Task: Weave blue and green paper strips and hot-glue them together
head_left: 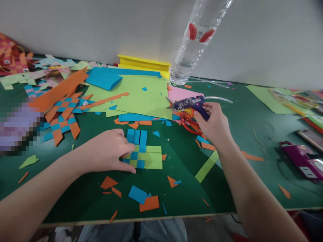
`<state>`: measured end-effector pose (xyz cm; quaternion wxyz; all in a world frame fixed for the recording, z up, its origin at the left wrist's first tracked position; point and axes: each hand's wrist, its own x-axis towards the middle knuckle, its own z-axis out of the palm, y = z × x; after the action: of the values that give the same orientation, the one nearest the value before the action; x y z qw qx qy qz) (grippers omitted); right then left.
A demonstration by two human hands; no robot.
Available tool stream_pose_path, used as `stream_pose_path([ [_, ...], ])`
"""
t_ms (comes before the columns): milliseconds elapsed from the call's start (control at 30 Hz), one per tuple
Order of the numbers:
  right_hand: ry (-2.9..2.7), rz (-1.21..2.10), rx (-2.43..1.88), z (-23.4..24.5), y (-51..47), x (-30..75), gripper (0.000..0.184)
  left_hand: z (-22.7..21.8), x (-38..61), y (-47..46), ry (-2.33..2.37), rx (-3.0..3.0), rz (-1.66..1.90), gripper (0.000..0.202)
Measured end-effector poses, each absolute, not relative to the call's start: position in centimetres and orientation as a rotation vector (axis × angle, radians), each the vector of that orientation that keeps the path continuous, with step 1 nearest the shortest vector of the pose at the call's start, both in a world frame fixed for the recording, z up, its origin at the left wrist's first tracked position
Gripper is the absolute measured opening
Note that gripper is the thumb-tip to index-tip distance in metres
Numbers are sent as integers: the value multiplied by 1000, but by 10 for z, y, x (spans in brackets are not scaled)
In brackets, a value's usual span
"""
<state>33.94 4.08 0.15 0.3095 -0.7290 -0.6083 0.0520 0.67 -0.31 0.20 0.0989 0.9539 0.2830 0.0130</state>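
My left hand (107,151) rests on the green table (181,168), its fingers pinched on the left edge of a small woven mat of blue and light green paper strips (145,153). My right hand (214,124) is closed around the handle of a blue hot glue gun (190,104), held just above the table with its nozzle pointing left. Red-handled scissors (188,123) lie under the gun. A loose light green strip (207,167) lies beside my right forearm.
Light green sheets (141,95), blue paper (102,78), orange strips and woven orange-blue pieces (63,117) cover the back left. A clear plastic bottle (194,43) leans by the wall. A purple object (300,159) sits at right. Paper scraps litter the front edge.
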Motion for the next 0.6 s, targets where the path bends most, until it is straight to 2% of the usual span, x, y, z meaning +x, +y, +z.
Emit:
stream_pose_path([
  [333, -1615, 114, -1901, -1, 41, 342, 34, 3, 4, 0, 822, 2940, 153, 49],
  [600, -1621, 109, -1895, -1, 41, 342, 35, -1, 3, 0, 773, 3032, 394, 53],
])
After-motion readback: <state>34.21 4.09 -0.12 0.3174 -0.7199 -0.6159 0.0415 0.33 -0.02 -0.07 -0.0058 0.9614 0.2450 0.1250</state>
